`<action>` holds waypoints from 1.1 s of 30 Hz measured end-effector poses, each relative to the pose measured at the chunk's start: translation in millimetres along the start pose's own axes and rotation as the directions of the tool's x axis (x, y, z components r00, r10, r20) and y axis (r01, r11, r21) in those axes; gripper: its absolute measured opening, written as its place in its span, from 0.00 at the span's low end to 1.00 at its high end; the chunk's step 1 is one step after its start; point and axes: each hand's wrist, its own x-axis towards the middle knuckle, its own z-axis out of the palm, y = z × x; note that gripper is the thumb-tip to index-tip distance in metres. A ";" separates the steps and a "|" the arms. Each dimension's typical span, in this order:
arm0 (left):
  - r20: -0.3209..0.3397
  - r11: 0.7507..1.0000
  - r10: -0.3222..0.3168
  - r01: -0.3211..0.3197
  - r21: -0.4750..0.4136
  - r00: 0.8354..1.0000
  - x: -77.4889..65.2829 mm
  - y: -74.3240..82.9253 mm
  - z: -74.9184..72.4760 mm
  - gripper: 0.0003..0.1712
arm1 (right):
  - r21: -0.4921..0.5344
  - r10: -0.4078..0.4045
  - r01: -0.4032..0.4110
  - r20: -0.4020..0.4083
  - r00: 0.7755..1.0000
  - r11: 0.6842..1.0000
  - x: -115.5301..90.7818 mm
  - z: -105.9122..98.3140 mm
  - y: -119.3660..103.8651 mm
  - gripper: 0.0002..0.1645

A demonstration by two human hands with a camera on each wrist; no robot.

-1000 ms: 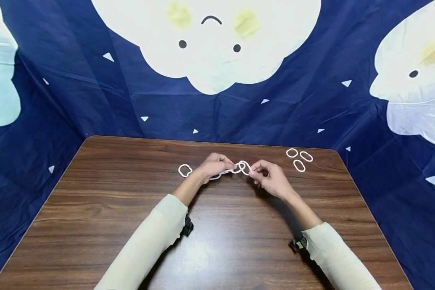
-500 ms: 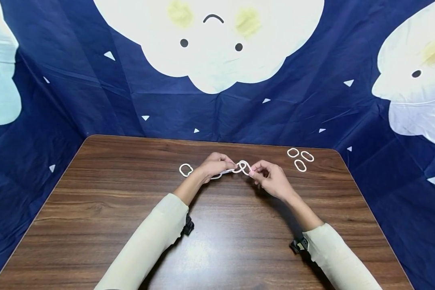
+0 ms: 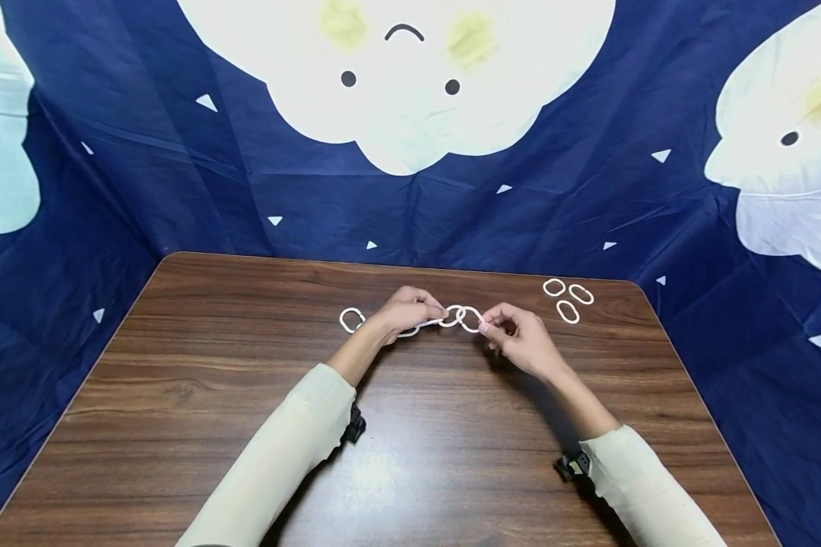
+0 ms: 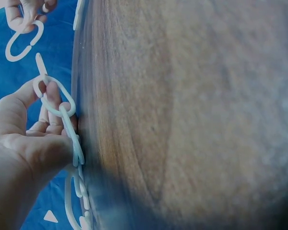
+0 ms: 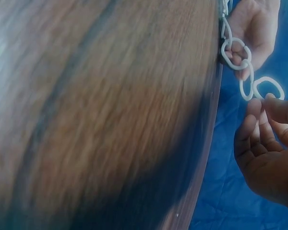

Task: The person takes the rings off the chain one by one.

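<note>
My left hand (image 3: 407, 310) pinches a white plastic chain link (image 4: 65, 93) between thumb and fingertips. More joined links (image 4: 70, 129) trail from it under the palm and along the wrist, partly hidden in the head view. My right hand (image 3: 523, 338) pinches the outer end of another white oval link (image 4: 9, 48), which has a small gap in its side. In the head view that link overlaps the neighbouring link (image 3: 451, 307) on the left hand's side. Both hands are close over the far part of the table.
Three loose white links (image 3: 568, 301) lie at the back right of the brown wooden table (image 3: 246, 425). Another white link (image 3: 342, 319) shows just left of the left wrist. Behind the table's far edge hangs a dark blue cloth (image 3: 198, 205) with white clouds.
My right hand has moved slightly to the right, drawing its link outward, so the link overlaps its neighbour less. The left hand has stayed in place, still pinching the chain.
</note>
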 end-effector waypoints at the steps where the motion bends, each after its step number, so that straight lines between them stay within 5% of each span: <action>1: 0.001 1.000 0.000 0.000 0.003 1.000 -0.2 -0.2 -0.4 0.09 | -0.001 0.004 -0.004 0.000 1.000 1.000 -0.2 -1.5 0.6 0.07; 18: 0.006 0.998 0.023 -0.023 0.065 1.000 -7.6 5.0 0.2 0.08 | -0.034 0.072 -0.072 -0.009 0.997 0.997 -5.1 -31.8 24.0 0.11; 33: 0.002 0.995 0.046 -0.046 0.093 0.999 -8.2 4.2 5.0 0.07 | 0.006 0.263 -0.263 0.008 0.965 0.965 -6.1 -54.6 45.1 0.17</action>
